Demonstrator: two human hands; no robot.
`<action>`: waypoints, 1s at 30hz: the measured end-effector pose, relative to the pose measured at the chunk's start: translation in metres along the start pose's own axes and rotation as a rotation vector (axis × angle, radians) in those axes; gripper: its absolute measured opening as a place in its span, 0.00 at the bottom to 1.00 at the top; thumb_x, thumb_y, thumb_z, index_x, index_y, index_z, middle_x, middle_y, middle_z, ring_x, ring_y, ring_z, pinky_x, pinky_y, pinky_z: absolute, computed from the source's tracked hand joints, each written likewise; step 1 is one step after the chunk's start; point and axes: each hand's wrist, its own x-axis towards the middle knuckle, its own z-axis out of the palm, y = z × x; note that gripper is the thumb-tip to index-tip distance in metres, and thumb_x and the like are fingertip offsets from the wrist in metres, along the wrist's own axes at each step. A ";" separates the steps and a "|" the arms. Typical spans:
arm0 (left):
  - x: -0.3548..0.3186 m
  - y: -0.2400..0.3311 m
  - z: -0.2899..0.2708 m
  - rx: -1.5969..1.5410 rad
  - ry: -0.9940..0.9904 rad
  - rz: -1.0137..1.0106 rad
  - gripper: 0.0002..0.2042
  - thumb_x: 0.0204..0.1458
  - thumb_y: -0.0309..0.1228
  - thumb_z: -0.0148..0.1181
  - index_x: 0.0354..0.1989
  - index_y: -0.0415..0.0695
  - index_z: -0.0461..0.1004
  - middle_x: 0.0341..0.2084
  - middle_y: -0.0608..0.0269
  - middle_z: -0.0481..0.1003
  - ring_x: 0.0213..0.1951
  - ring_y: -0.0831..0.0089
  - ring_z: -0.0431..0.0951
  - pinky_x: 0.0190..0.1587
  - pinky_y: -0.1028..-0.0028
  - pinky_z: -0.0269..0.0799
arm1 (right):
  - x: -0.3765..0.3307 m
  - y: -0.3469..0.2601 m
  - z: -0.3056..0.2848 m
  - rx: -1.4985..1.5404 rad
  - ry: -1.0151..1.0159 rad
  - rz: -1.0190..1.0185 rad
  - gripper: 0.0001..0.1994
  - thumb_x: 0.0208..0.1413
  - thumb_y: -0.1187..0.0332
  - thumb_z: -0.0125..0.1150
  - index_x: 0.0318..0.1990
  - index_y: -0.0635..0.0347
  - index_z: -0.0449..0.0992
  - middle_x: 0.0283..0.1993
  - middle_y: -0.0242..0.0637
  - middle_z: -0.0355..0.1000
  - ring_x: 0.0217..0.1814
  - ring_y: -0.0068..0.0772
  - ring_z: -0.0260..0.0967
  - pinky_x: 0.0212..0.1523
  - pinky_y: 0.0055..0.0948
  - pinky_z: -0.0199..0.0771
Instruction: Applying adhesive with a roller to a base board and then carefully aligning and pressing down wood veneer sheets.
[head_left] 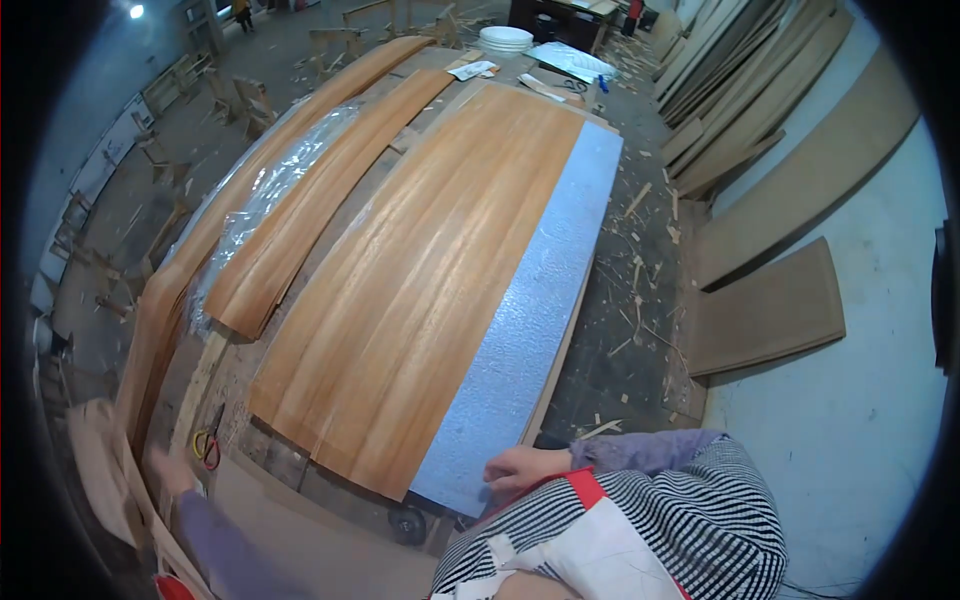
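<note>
Big picture first: a long work table (300,480) runs from the lower left of the frame up to the top centre, and across it lies a broad orange-brown veneer sheet (420,280), grain running lengthwise. Along the sheet's right side, a strip of silvery embossed foil sheet (530,300) shows, stretching from the bottom centre up toward the upper middle. Left of the big sheet, a narrower veneer strip (310,200) lies on crinkled clear plastic film (270,190), and further left another long veneer stack (200,240) curves along the table edge.

On the right of the frame, flat brown boards (770,310) lean against the pale wall, and wood scraps (640,280) litter the dark floor between table and boards. At the top centre, a stack of white plates (506,38).

Now the hands. The right hand (525,467), bottom centre, rests on the near corner of the foil sheet, fingers curled loosely against its edge; whether it pinches the foil, can't tell. The left hand (170,470), lower left, is blurred, fingers spread open, holding nothing, just beside a small red and yellow tool (208,447) on the table
</note>
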 end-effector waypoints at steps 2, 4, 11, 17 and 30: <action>-0.016 0.051 0.135 0.327 -0.075 0.083 0.26 0.49 0.30 0.64 0.53 0.29 0.65 0.48 0.45 0.73 0.51 0.57 0.73 0.52 0.62 0.70 | -0.023 0.011 -0.017 0.002 0.067 0.072 0.15 0.57 0.59 0.57 0.39 0.65 0.74 0.33 0.48 0.75 0.33 0.46 0.73 0.36 0.39 0.72; -0.028 -0.020 0.138 0.509 0.218 0.341 0.25 0.47 0.35 0.65 0.51 0.31 0.68 0.41 0.43 0.76 0.43 0.56 0.78 0.48 0.65 0.72 | -0.012 0.007 -0.020 -0.020 0.017 -0.015 0.14 0.58 0.60 0.56 0.39 0.65 0.73 0.32 0.46 0.75 0.33 0.44 0.73 0.35 0.38 0.72; -0.088 0.075 0.211 0.154 -0.145 0.084 0.09 0.54 0.30 0.54 0.33 0.37 0.76 0.23 0.55 0.75 0.23 0.65 0.78 0.24 0.67 0.71 | -0.045 0.020 -0.095 -0.033 0.004 0.029 0.10 0.59 0.65 0.55 0.40 0.63 0.72 0.30 0.42 0.73 0.32 0.32 0.72 0.34 0.32 0.73; -0.119 0.162 0.201 0.478 0.173 0.174 0.07 0.45 0.31 0.59 0.31 0.44 0.80 0.28 0.52 0.79 0.34 0.59 0.80 0.38 0.63 0.74 | -0.099 0.067 -0.201 0.387 0.020 0.044 0.05 0.59 0.73 0.57 0.39 0.65 0.71 0.29 0.35 0.72 0.33 0.24 0.72 0.35 0.24 0.73; -0.009 0.142 0.257 0.417 0.261 -0.168 0.13 0.46 0.34 0.57 0.37 0.41 0.80 0.37 0.48 0.79 0.43 0.51 0.78 0.46 0.59 0.72 | -0.102 0.094 -0.283 0.353 0.214 0.260 0.03 0.58 0.76 0.57 0.37 0.66 0.70 0.30 0.32 0.72 0.33 0.20 0.71 0.37 0.22 0.72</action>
